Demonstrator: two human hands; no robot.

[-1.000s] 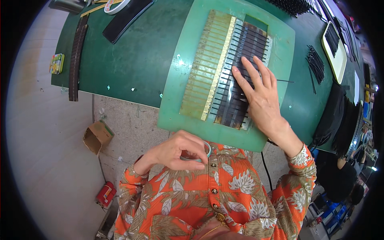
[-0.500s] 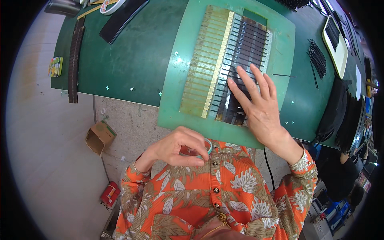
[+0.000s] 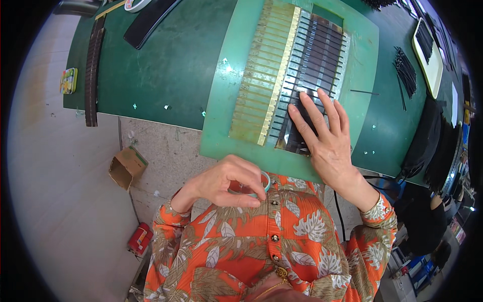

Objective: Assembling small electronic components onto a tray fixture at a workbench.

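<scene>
My right hand (image 3: 329, 143) lies with fingers spread on a row of thin black strips (image 3: 322, 60), near the lower end of the row. The strips lie side by side across a slotted jig, whose yellowish grooved plate (image 3: 258, 75) has a brass-coloured bar (image 3: 279, 75) along one edge. Under the jig is a translucent green board (image 3: 214, 133) that overhangs the table's front edge. Close to my body, my left hand (image 3: 226, 178) is curled with thumb and fingertips together around a roll of tape (image 3: 266, 182) with a pale teal rim. The hand hides part of the roll.
On the dark green table (image 3: 161, 85) are a black phone-like slab (image 3: 148, 25), a long dark strip (image 3: 93, 75) and a small colourful tin (image 3: 69, 80). At right lie a bundle of black rods (image 3: 405, 73) and a cream tray (image 3: 427, 65). A cardboard box (image 3: 128, 167) stands on the floor.
The view has shifted slightly, so the board and jig appear a little higher and farther right. My right hand has slid slightly toward the lower end of the strips. The left hand keeps its hold.
</scene>
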